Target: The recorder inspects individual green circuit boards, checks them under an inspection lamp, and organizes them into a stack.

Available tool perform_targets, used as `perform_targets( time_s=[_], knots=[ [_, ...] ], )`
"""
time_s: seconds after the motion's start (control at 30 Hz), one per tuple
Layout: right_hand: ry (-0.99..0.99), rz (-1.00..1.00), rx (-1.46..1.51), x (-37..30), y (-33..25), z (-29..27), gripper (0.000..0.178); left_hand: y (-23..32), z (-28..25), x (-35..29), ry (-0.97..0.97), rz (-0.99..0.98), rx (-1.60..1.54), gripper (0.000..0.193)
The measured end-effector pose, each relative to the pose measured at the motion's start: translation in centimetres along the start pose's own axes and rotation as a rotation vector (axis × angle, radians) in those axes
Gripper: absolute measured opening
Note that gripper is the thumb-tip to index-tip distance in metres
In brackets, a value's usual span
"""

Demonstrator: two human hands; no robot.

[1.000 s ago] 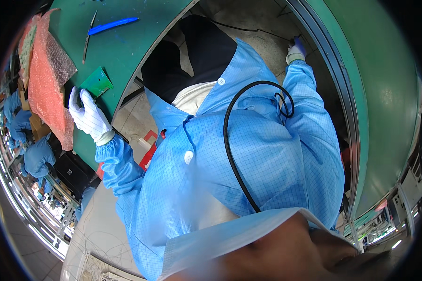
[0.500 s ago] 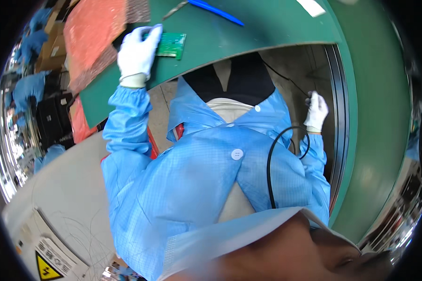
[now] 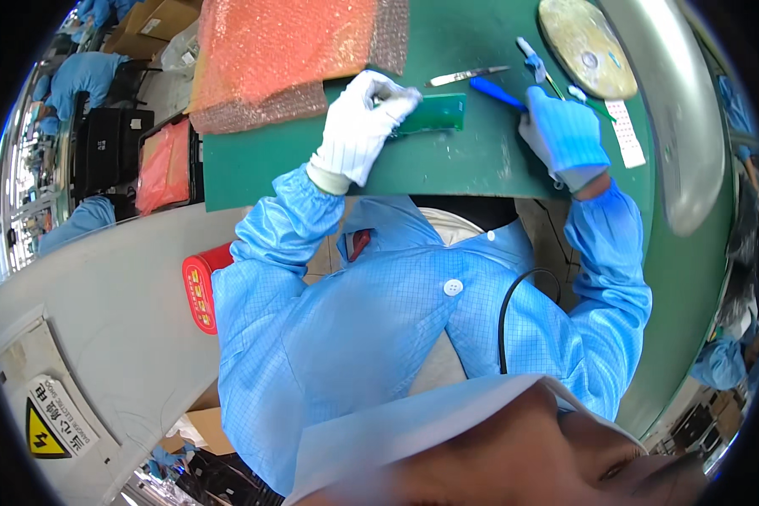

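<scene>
R hand [image 3: 567, 139] up over bench [image 3: 472, 169] — half-curled at blue tool [image 3: 496, 91], can't tell grip; L hand [image 3: 356, 125] pinching PCB [image 3: 437, 115].

Green board [image 3: 444, 113]: smooth, glossy. 2 gloves [image 3: 354, 126]: matt cloth. Bubble wrap [image 3: 282, 51]: bumpy, shiny plastic. Tabletop [image 3: 261, 173]: smooth.

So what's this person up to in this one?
The person sits at a green worktable, both hands gloved. The left hand is at the left end of a small green board; how firmly it grips is hard to tell. The right hand is at the near end of a blue tool. A slim metal tool lies between, beyond the board, with red bubble wrap farther left.
</scene>
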State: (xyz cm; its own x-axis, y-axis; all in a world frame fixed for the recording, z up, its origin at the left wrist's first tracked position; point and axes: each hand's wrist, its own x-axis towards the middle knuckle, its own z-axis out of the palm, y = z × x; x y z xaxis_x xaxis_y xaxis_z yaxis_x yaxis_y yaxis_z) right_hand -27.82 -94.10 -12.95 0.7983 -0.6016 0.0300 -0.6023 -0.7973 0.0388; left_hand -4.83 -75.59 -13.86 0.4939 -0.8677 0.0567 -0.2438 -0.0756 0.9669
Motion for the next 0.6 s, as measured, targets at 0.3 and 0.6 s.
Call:
perform_targets(
  time_s=[0.3,0.6],
  knots=[
    [0.116,0.267,1.767,-2.1,0.3,-3.0,0.028,6.3,-0.7,2.7,-0.19,1.341,0.569,0.029],
    [0.119,0.245,2.116,-5.2,-1.8,-2.6,0.029,5.7,4.2,1.5,-0.179,1.609,0.791,0.031]
  ],
)
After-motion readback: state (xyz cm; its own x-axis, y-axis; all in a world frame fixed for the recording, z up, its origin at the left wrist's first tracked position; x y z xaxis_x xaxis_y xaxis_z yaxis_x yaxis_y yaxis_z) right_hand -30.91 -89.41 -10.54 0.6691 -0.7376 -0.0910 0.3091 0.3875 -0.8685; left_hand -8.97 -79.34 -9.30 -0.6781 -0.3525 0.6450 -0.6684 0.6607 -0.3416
